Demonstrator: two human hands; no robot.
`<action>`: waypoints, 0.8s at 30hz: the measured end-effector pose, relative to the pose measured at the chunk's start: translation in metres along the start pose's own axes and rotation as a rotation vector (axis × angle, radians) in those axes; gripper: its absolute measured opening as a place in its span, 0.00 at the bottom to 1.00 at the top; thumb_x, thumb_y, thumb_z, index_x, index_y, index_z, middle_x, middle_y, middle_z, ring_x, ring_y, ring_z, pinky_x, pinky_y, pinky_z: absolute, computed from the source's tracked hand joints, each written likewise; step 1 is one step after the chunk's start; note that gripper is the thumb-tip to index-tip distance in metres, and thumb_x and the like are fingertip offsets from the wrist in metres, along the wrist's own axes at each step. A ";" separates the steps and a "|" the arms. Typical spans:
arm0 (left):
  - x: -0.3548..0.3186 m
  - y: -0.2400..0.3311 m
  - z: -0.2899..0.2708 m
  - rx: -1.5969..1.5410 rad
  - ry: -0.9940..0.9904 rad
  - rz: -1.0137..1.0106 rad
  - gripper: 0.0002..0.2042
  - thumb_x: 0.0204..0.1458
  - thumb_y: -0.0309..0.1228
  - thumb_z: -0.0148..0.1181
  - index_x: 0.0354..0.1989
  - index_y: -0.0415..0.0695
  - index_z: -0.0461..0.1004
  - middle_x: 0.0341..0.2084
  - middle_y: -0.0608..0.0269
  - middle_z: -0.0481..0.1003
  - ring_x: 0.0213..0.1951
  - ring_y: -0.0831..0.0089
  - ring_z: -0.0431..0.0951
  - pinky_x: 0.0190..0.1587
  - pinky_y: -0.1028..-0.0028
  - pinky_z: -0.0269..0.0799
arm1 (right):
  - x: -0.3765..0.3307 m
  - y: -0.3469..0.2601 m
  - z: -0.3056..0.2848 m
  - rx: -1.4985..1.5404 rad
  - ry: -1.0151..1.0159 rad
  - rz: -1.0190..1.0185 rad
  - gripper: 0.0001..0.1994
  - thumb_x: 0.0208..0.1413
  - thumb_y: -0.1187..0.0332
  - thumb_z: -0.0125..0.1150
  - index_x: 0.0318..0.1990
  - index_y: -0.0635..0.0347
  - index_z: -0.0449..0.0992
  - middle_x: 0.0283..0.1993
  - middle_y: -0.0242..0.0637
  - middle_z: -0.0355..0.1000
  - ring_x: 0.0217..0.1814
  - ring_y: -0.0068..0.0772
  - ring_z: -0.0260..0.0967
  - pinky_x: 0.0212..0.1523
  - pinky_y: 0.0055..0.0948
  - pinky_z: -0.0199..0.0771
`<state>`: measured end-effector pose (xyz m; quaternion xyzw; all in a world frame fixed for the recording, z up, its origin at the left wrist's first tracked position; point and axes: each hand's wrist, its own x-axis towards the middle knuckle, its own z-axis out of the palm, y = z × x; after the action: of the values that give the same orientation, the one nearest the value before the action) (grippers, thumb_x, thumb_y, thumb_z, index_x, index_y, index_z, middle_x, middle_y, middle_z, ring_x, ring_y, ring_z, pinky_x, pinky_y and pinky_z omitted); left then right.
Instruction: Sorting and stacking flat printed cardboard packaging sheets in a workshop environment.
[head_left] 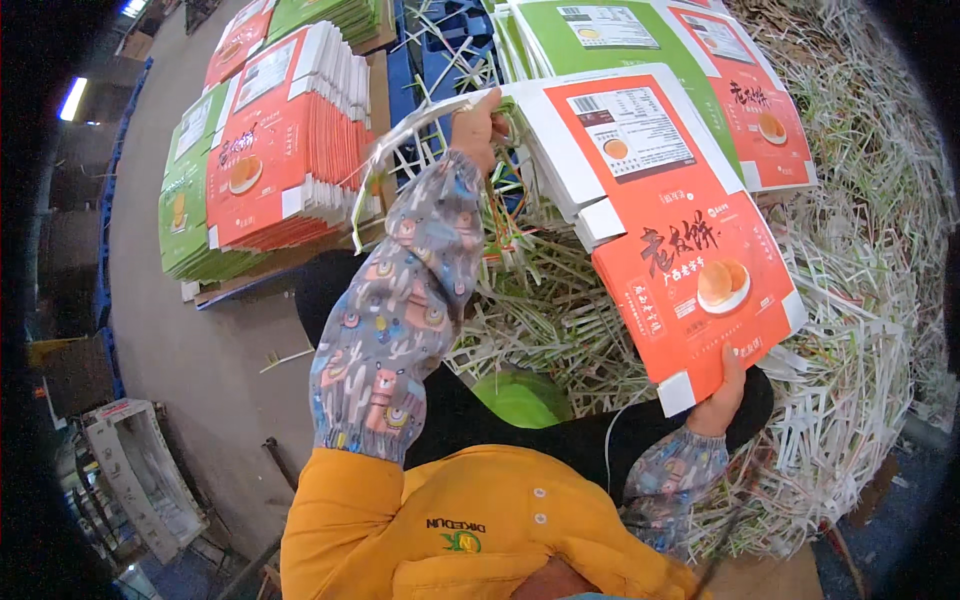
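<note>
A flat orange-red printed carton sheet with white flaps lies tilted in front of me, apparently on top of several more sheets. My right hand grips its near edge, thumb on the printed face and fingers hidden underneath. At the far left corner of the sheets, my left hand is closed around white paper strips that trail off to the left and hang down. Part of that grip is hidden by the fingers.
Stacks of orange-red cartons and green cartons stand on the left. More green sheets and orange-red sheets lie behind. Shredded paper strips heap up around the right side. A blue plastic pallet is at the back, a white crate at lower left.
</note>
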<state>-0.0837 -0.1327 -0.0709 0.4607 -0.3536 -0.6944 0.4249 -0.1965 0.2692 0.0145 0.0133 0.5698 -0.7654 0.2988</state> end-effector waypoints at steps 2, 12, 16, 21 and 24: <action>0.018 0.008 -0.002 -0.005 0.044 -0.027 0.08 0.39 0.31 0.61 0.22 0.41 0.69 0.13 0.67 0.67 0.11 0.79 0.62 0.13 0.76 0.56 | -0.001 0.000 0.002 0.001 -0.011 0.004 0.23 0.52 0.66 0.48 0.53 0.66 0.55 0.51 0.42 0.61 0.50 0.37 0.62 0.49 0.35 0.63; 0.117 0.114 -0.040 0.025 -0.271 0.119 0.11 0.45 0.37 0.54 0.28 0.40 0.71 0.26 0.62 0.71 0.24 0.73 0.69 0.24 0.73 0.63 | 0.003 -0.008 -0.016 0.225 -0.004 0.108 0.26 0.50 0.61 0.48 0.55 0.62 0.53 0.55 0.44 0.57 0.53 0.42 0.59 0.52 0.42 0.59; 0.083 0.122 -0.040 0.147 -0.179 -0.092 0.14 0.46 0.38 0.53 0.33 0.39 0.69 0.29 0.60 0.70 0.29 0.72 0.68 0.30 0.71 0.63 | 0.004 0.004 0.004 0.225 0.020 0.071 0.24 0.52 0.63 0.47 0.54 0.63 0.53 0.53 0.45 0.58 0.52 0.42 0.60 0.52 0.39 0.60; -0.023 0.033 -0.070 0.445 0.019 -0.151 0.28 0.40 0.47 0.57 0.44 0.37 0.64 0.34 0.57 0.66 0.37 0.71 0.65 0.40 0.69 0.60 | 0.000 0.035 0.018 0.122 0.052 0.110 0.22 0.52 0.65 0.48 0.53 0.66 0.55 0.52 0.42 0.60 0.51 0.36 0.61 0.52 0.34 0.61; -0.113 0.002 -0.048 0.324 -0.203 -0.204 0.18 0.42 0.44 0.58 0.36 0.46 0.65 0.30 0.68 0.65 0.37 0.74 0.63 0.40 0.71 0.57 | -0.010 0.045 0.031 0.208 0.045 0.153 0.20 0.52 0.66 0.48 0.51 0.67 0.58 0.50 0.42 0.62 0.50 0.35 0.62 0.50 0.33 0.62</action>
<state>-0.0137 -0.0342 -0.0467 0.4843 -0.4531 -0.7106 0.2349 -0.1573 0.2382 -0.0101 0.1048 0.4912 -0.7948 0.3407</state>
